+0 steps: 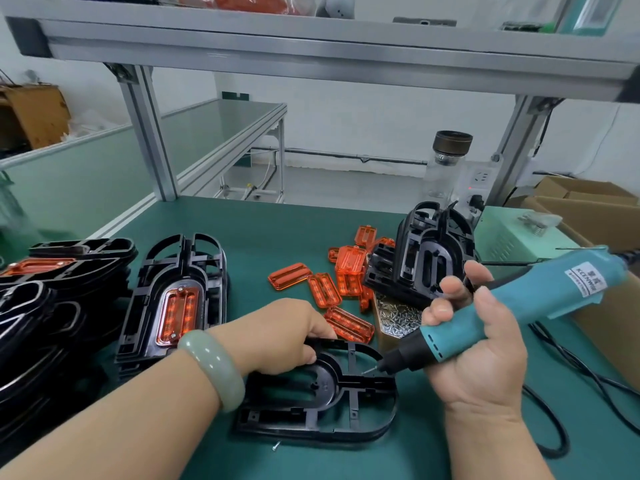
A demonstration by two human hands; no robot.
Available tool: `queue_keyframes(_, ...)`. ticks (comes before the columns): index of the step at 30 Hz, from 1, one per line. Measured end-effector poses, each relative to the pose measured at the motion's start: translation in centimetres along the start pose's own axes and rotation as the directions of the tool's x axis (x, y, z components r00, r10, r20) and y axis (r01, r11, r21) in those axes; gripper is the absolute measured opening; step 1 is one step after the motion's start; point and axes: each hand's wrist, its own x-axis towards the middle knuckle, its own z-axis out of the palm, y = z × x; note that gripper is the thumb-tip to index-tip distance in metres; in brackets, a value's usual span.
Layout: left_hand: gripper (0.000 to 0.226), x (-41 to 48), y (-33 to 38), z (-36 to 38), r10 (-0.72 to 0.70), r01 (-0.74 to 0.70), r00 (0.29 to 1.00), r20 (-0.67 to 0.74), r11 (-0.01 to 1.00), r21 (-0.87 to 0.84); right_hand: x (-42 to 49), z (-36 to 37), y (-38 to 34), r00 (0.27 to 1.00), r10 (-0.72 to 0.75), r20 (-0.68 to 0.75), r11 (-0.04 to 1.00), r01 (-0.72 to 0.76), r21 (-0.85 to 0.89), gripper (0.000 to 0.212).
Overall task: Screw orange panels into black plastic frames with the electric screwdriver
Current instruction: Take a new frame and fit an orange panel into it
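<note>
A black plastic frame [332, 414] lies flat on the green mat in front of me, with no orange panel in its opening. My left hand [280, 336] grips the frame's far left rim. My right hand [474, 341] holds the teal electric screwdriver [512, 306], whose black tip carries a small screw [370, 370] just above the frame's right side. Loose orange panels [332, 289] lie scattered behind the frame. A frame with an orange panel fitted [176, 306] tops a stack at the left.
More black frames [52, 306] are piled at the far left. A box of screws [398, 317] sits behind the screwdriver, with another black frame [426, 251] leaning over it. A loose screw [276, 445] lies by the frame's front edge. Cables [571, 375] trail at the right.
</note>
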Motion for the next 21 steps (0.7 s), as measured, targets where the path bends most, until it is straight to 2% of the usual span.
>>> queue_keyframes(5, 0.047, 0.0, -0.1, -0.3, -0.032, 0.032, 0.999, -0.001, 0.997, -0.068, -0.1, 0.1, 0.3, 1.0, 0.015, 0.009, 1.0, -0.015, -0.006, 0.024)
queue_keyframes(9, 0.033, 0.8, 0.0, -1.2, -0.026, -0.005, 0.987, -0.157, 0.981, -0.195, -0.2, 0.2, 0.4, 1.0, 0.02, 0.007, 1.0, -0.02, -0.015, 0.024)
queue_keyframes(12, 0.038, 2.4, 0.4, -1.1, -0.017, -0.008, 0.981, -0.195, 0.992, -0.129, -0.2, 0.2, 0.5, 1.0, 0.028, 0.005, 0.999, -0.027, -0.024, 0.021)
queue_keyframes(17, 0.046, 4.5, 1.2, 0.3, 0.054, -0.052, 0.995, -0.09, 0.999, 0.014, -0.2, 0.2, 0.5, 0.999, 0.032, 0.011, 0.999, -0.032, -0.026, 0.018)
queue_keyframes(21, 0.043, 4.6, 0.8, 0.4, -0.009, 0.017, 0.99, -0.141, 0.998, 0.054, -0.2, 0.2, 0.6, 1.0, 0.031, 0.001, 0.999, -0.031, -0.021, 0.021)
